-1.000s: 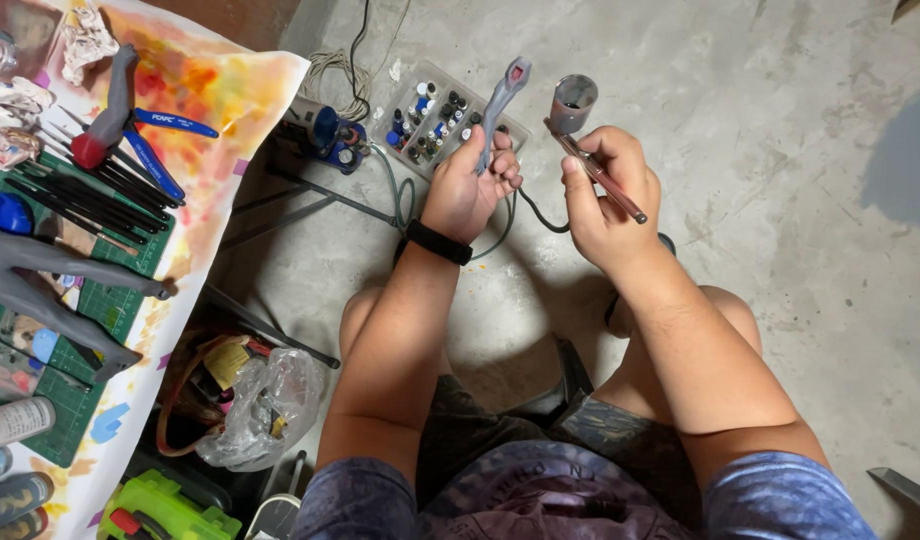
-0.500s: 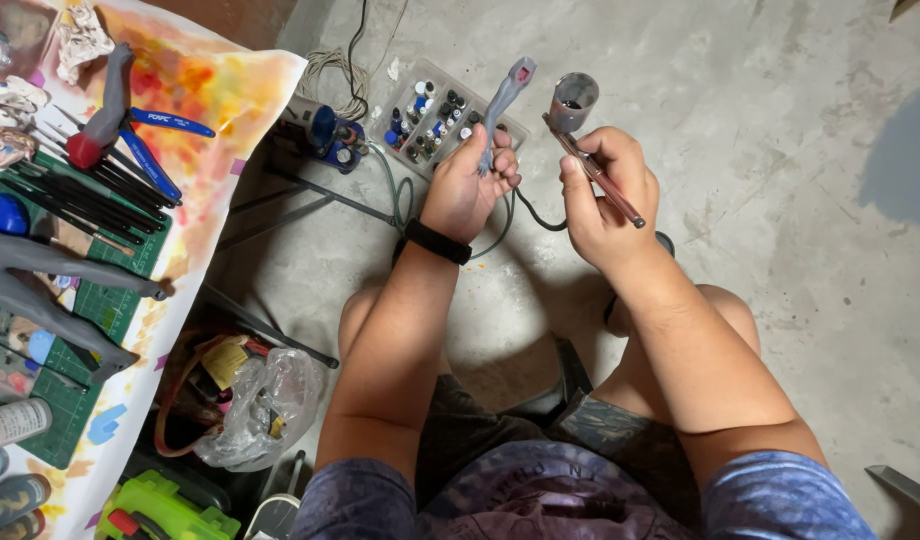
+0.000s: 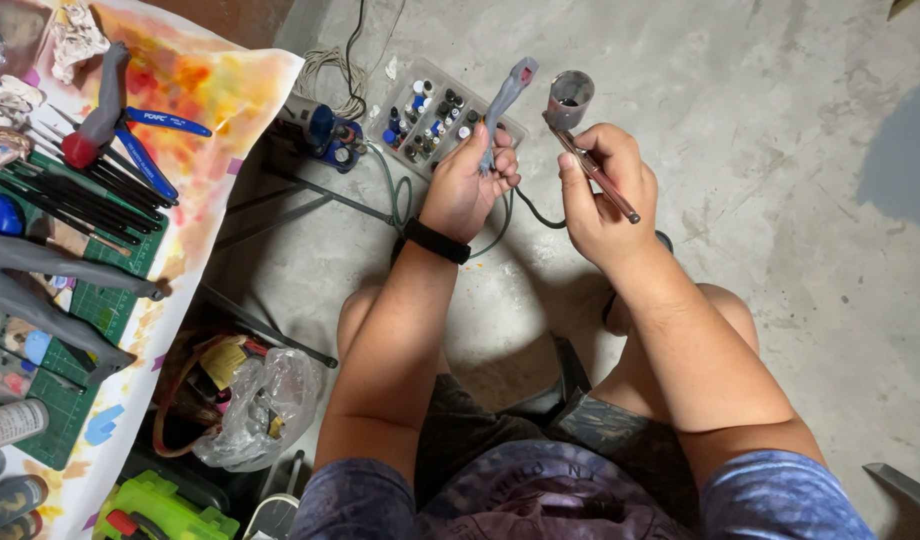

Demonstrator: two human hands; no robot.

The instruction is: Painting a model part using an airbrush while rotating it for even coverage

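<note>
— Above the concrete floor [image 3: 780,200], between the knees, what are the hands doing?
— Left hand [image 3: 467,185] is curled around a grey figure part [image 3: 505,95], fingers pinching its lower end so it sticks up and away from the body. A black band [image 3: 437,241] sits on that wrist.
— And the right?
— Right hand [image 3: 600,195] is closed on an airbrush [image 3: 590,170], held like a pen, its cup [image 3: 569,98] at the far end, just beside the part but not touching it. A dark hose [image 3: 532,212] loops down between the two hands.
— What lies past them?
— A clear box of small paint bottles [image 3: 430,115] on the floor, just beyond the left hand.
— And the tabletop?
— Its paint-stained cover [image 3: 220,90] fills the left side. Blue pliers [image 3: 145,150] lie near its far edge, a green mat [image 3: 100,300] with dark brushes [image 3: 70,195] along its left edge. Under its near edge sits a plastic bag [image 3: 265,405].
</note>
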